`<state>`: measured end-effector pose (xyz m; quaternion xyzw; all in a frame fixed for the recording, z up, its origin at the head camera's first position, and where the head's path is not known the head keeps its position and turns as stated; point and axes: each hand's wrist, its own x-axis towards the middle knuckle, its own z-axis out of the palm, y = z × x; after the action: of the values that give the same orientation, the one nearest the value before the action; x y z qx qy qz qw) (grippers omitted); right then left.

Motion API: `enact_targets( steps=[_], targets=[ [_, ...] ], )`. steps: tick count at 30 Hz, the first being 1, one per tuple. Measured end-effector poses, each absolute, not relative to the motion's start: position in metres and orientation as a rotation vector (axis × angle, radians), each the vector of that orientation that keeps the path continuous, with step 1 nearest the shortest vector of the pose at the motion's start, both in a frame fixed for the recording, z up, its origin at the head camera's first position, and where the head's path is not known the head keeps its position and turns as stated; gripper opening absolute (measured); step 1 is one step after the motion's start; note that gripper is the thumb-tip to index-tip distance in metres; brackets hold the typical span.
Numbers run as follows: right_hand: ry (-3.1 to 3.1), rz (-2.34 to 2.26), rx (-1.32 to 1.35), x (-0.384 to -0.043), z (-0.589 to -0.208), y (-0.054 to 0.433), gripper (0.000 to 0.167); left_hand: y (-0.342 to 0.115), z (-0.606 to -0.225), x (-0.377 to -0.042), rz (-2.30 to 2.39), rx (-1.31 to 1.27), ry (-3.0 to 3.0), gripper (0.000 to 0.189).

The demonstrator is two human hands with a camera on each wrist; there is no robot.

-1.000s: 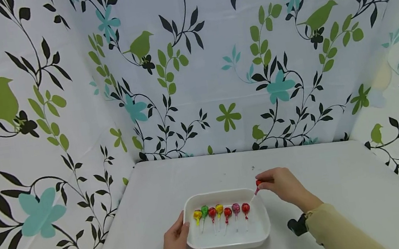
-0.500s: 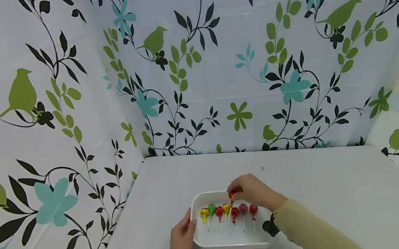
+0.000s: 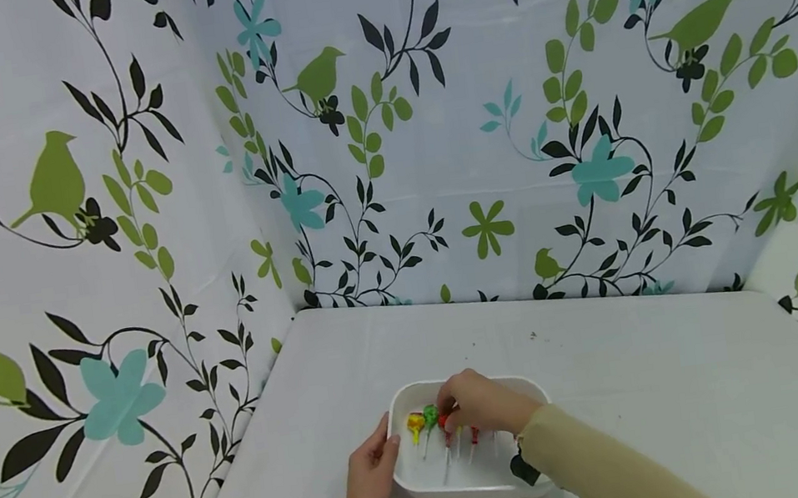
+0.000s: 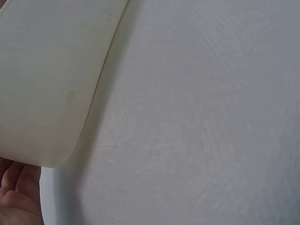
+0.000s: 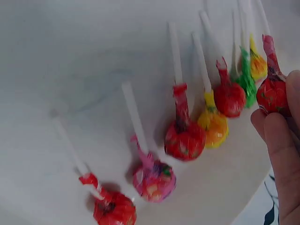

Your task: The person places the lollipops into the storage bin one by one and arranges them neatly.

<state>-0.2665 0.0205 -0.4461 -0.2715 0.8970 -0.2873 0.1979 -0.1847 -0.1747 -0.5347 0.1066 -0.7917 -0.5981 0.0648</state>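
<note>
A white tray (image 3: 468,490) holds several wrapped lollipops in a row, their sticks toward the front. My left hand (image 3: 370,476) holds the tray's left end by the rim; in the left wrist view its fingers (image 4: 21,180) lie at the tray's end. Over the tray, my right hand (image 3: 486,402) pinches a red lollipop (image 5: 273,96) by its round head, stick free. In the right wrist view lie a yellow lollipop (image 5: 258,65), a green one (image 5: 246,86), a pink one (image 5: 153,181) and others in red and yellow. The right hand hides part of the row in the head view.
The tray stands on a white-covered table (image 3: 659,383). Patterned cloth (image 3: 372,160) with birds and leaves hangs behind and at both sides. A black device (image 3: 525,470) sits at the right wrist, above the tray's front right part.
My right hand has carried the red lollipop from beyond the tray's right end leftward over the row. The left hand keeps its hold on the tray. The head view has shifted slightly.
</note>
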Motion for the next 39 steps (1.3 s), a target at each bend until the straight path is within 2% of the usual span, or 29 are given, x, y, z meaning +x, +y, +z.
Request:
enact_targets(
  steps=[4,12,23,39],
  targets=[
    [2.513,-0.698,-0.805,-0.263,-0.448,0.008,0.008,-0.176,-0.535,-0.184,-1.811,0.287,-2.381,0.045],
    [2.589,-0.526,-0.832,-0.262,-0.456,-0.005,0.013,-0.176,-0.537,-0.184,-1.814,0.293,-2.387,0.045],
    [2.58,-0.535,-0.776,-0.262,-0.46,-0.01,0.013,-0.177,-0.534,-0.183,-1.811,0.268,-2.379,0.045],
    [2.613,-0.468,-0.851,-0.262,-0.462,-0.018,0.014,-0.177,-0.534,-0.184,-1.804,0.282,-2.387,0.045]
  ],
)
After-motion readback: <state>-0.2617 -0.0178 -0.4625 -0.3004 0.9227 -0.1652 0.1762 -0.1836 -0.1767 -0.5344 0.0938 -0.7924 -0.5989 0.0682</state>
